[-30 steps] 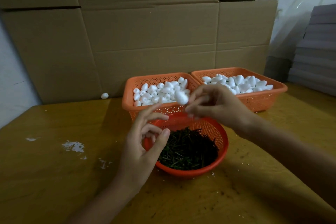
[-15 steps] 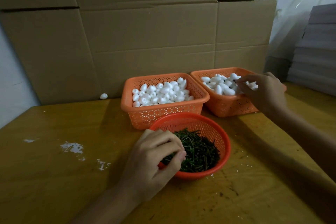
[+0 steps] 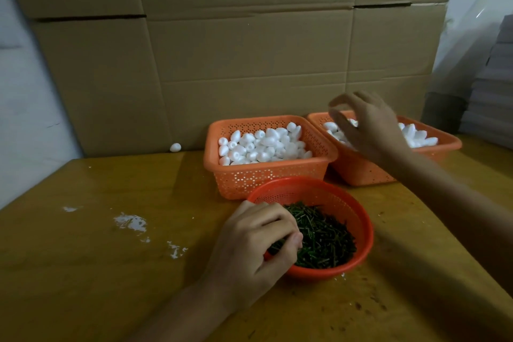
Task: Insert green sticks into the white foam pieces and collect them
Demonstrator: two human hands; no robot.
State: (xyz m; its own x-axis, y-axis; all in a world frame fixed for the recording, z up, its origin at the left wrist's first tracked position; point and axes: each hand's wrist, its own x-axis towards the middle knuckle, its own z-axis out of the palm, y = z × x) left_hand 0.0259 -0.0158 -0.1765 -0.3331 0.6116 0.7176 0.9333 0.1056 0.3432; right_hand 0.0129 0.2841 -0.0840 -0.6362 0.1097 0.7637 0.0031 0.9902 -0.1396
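Far left, at the far edge of the surface against the cardboard: one stray foam piece (image 3: 175,147), lying alone. Nearer, on the bare wood: a few patches of white crumbs (image 3: 130,223).

Near the middle: left hand (image 3: 255,244) curled into the round basket (image 3: 311,184), fingertips pinched together among the green sticks (image 3: 324,236). Impossible to say how many are caught under the fingers.

Behind it: left square basket (image 3: 266,178), heaped with foam pieces (image 3: 263,144). Just beside, at the far right corner: right square basket (image 3: 358,172), also filled with white foam.

Above that one: right hand (image 3: 369,128), blurred, fingers loosely bent. Cannot tell whether anything is held.

Reads as the fetching step, a stick on one side and foam on the other. Calls next for drawing a single stick clear of the tangle, taking one foam piece, then meeting over the middle and pushing the stick end in.

Counted: three orange baskets, two hands, one stray piece. Dozens of foam pieces per square basket, and a heap of sticks beyond counting.
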